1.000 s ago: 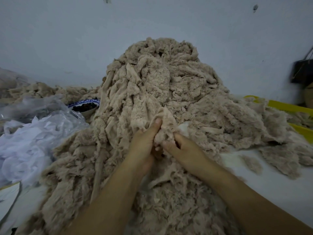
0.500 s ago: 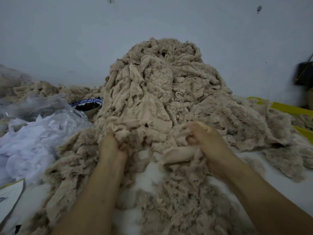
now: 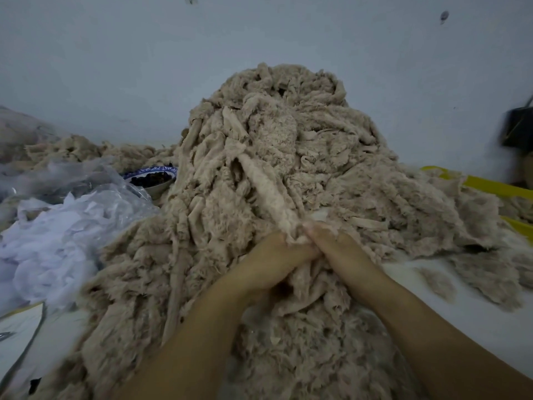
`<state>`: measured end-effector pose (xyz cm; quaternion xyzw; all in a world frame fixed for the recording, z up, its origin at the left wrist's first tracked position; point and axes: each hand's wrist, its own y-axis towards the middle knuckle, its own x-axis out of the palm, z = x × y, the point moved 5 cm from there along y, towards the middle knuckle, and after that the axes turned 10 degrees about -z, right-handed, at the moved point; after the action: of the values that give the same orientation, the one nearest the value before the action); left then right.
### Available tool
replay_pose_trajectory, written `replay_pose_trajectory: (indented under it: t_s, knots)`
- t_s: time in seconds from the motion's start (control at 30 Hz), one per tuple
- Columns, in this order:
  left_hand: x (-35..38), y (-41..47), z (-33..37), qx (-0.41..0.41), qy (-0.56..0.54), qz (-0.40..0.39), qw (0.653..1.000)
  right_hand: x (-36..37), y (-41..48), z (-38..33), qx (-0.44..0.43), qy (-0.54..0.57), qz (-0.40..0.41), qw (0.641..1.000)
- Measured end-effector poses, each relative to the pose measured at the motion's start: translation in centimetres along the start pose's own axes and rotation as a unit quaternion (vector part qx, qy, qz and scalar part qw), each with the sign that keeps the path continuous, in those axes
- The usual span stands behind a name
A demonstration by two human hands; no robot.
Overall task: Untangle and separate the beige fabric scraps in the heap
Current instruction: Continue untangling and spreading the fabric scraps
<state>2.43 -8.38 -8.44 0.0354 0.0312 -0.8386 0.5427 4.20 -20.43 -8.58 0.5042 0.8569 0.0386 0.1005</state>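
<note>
A tall heap of beige fuzzy fabric scraps (image 3: 288, 134) rises against the wall and spreads over the table. A long fluffy beige strip (image 3: 268, 192) runs down from the heap's middle to my hands. My left hand (image 3: 271, 261) and my right hand (image 3: 340, 252) meet at the strip's lower end. Both pinch it there, fingertips close together. More scraps lie bunched under my wrists and hide part of my palms.
White fabric and clear plastic (image 3: 57, 235) lie at the left. A blue-rimmed bowl (image 3: 153, 176) with dark contents sits behind them. A yellow container edge (image 3: 490, 186) shows at the right, a dark object (image 3: 519, 128) by the wall. White table surface (image 3: 476, 307) shows at right.
My hands, spread apart in the heap half a second ago, have come back together at the middle. They now pinch the lower end of one long strip.
</note>
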Motion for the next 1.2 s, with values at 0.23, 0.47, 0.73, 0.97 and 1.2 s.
replay_pose_trajectory:
  t_s: [0.23, 0.47, 0.73, 0.97, 1.2]
  knots:
    - [-1.4, 0.1, -0.1, -0.027, -0.020, 0.065, 0.997, -0.5, 0.0, -1.5, -0.073, -0.221, 0.074, 0.970]
    - [-1.0, 0.1, -0.7, -0.056, -0.086, 0.089, 0.991, -0.6, -0.2, -0.6, -0.009, -0.117, 0.069, 0.991]
    - [1.8, -0.3, -1.2, -0.115, -0.098, -0.030, 0.988, 0.1, -0.2, 0.7, 0.105, 0.189, -0.021, 0.976]
    - [-0.3, 0.2, -0.5, -0.063, 0.002, 0.058, 0.996, -0.7, -0.2, -0.5, 0.012, 0.003, 0.083, 0.997]
    - [-2.6, 0.3, -0.6, -0.025, -0.163, 0.135, 0.977, 1.3, -0.3, -0.8, -0.049, -0.141, -0.040, 0.988]
